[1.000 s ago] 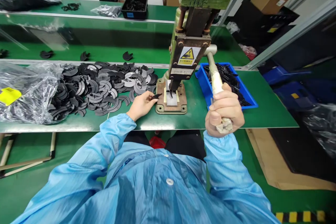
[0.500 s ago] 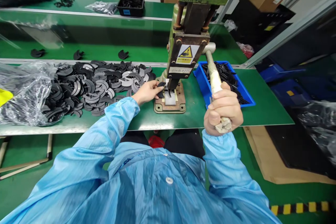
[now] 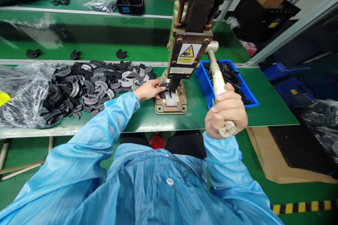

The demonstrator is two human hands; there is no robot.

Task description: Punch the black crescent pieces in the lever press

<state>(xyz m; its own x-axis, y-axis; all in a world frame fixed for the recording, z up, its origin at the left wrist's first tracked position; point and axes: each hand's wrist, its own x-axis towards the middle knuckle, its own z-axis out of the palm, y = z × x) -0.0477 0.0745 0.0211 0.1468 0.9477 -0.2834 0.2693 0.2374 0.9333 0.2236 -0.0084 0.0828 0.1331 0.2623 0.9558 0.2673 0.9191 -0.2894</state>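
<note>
My left hand (image 3: 150,90) pinches a black curved plastic part (image 3: 163,90) at the left side of the press's ram. Below the ram lies a small pale metal plate (image 3: 171,100) on the brown base (image 3: 160,106). My right hand (image 3: 226,112) is wrapped around the taped lever (image 3: 217,74) of the hand press (image 3: 190,38), which carries a yellow warning sticker. A heap of dark crescent-shaped parts (image 3: 97,84) spreads across the green bench left of the press. The far end of the held part is hidden at the ram.
Right of the press, a blue bin (image 3: 207,86) holds several thin black pieces. A clear plastic bag (image 3: 23,95) lies at the bench's left end. Several loose curved parts (image 3: 121,54) rest behind the rail. On the back shelf sits a black bin (image 3: 130,8).
My left hand has turned the black part slightly and brought it closer to the ram. My right hand stays on the lever, nearly still. The view shifted a little.
</note>
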